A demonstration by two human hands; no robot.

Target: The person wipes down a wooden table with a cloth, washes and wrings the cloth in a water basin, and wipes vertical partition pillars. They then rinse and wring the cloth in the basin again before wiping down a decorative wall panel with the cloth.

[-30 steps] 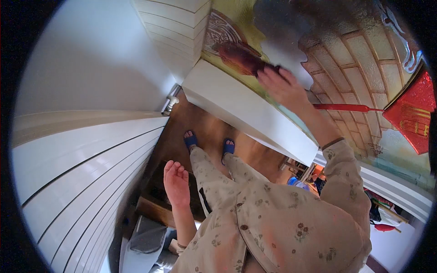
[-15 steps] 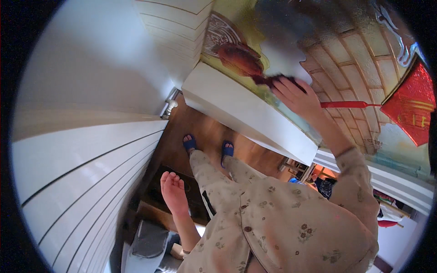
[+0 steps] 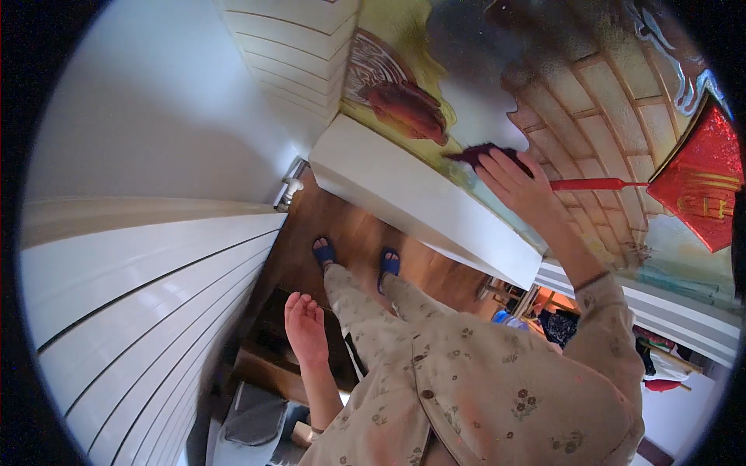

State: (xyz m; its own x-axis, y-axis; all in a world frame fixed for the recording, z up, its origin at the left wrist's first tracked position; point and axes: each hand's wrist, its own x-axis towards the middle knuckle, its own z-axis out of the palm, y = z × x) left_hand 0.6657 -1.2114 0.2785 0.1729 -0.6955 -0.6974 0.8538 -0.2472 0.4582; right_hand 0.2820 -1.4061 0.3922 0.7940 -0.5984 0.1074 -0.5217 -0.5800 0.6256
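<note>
My right hand (image 3: 518, 186) reaches up to the painted, glossy panel (image 3: 575, 101) and presses a dark maroon cloth (image 3: 491, 155) flat against it, near the panel's lower edge. The fingers lie over the cloth's right part, and a thin pointed end sticks out to the left. Low on the left, away from everything, my left hand (image 3: 306, 326) is raised with the palm showing. Its fingers are loosely bent, and nothing is in them.
Below the panel runs a white ledge (image 3: 420, 194). A red hanging ornament (image 3: 695, 182) with a red cord is right of my right hand. White ribbed panelling (image 3: 155, 311) stands at left, near a pipe valve (image 3: 291, 186). Blue slippers (image 3: 390, 262) are on the wooden floor.
My right hand has slid a little right and down along the panel, drawing the cloth away from the reddish-brown painted shape. My left hand has shifted slightly right.
</note>
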